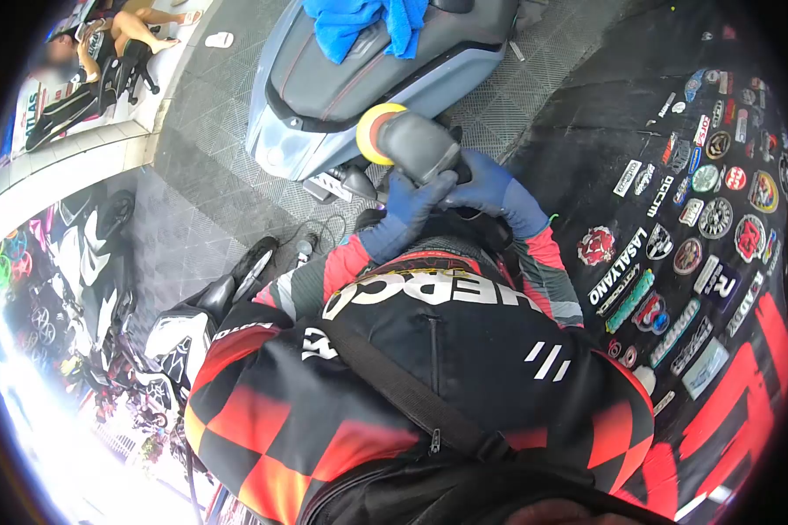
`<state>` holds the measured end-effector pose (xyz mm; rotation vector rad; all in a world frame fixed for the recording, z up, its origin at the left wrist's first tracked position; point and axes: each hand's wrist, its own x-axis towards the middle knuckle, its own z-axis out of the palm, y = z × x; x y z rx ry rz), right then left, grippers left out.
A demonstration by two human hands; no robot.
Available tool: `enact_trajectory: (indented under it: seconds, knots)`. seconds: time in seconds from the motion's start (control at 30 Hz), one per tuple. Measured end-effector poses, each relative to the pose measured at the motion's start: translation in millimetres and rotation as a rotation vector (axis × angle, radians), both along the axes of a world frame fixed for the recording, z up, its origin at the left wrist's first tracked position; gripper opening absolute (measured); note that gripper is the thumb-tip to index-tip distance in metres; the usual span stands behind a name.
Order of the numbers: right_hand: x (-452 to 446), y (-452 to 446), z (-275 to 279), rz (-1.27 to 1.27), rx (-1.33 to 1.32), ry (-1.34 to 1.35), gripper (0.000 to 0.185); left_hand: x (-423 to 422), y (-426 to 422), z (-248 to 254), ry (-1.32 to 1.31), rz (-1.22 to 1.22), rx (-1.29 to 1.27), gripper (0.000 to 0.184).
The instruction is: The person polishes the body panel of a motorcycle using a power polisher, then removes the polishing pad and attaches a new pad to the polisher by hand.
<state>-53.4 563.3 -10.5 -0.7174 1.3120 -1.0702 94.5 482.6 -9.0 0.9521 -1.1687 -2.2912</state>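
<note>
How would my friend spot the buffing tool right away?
Find the big grey bike at the top, with a blue cloth on its seat. Just below the seat, the left hand and right hand, both in blue gloves, hold the tool. It is dark and rounded, and its yellow-rimmed pad sets it apart from the grey bike and blue gloves.

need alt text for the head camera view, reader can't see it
Left hand and right hand, both blue-gloved, hold a polisher with a round, yellow-rimmed pad near a grey motorbike. A blue cloth lies on the bike's seat, and a black surface dotted with stickers fills the right side.
</note>
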Motion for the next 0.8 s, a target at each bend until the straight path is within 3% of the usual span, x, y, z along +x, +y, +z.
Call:
enact_trajectory:
  seconds: [0.1,0.2,0.33,0.4,0.53,0.6,0.73,0.8]
  knots:
    - [33,-12,15,0.079,-0.021,0.117,0.076,47,-3,-6,-0.025,-0.013,0.067,0.060]
    - [62,-21,41,0.226,-0.015,0.392,0.079,83,-1,-6,0.130,0.059,0.101,0.068]
    - [69,-12,42,0.158,-0.036,0.430,0.074,80,-4,1,0.200,0.039,0.056,0.061]
    - [55,-5,39,0.039,-0.055,0.195,0.065,59,-9,2,0.103,-0.110,0.052,0.053]
    - [20,10,38,-0.134,0.079,0.048,0.051,1,-8,4,0.078,-0.111,0.081,0.044]
    - [-2,16,29,-0.169,0.100,0.025,0.048,-28,-12,-6,0.120,-0.266,0.078,0.044]
    - [-39,18,33,-0.352,0.149,-0.026,0.038,-89,-19,0,0.158,-0.345,0.122,0.046]
    - [-52,17,31,-0.431,0.166,-0.022,0.036,-109,-24,-10,0.061,-0.390,0.147,0.046]
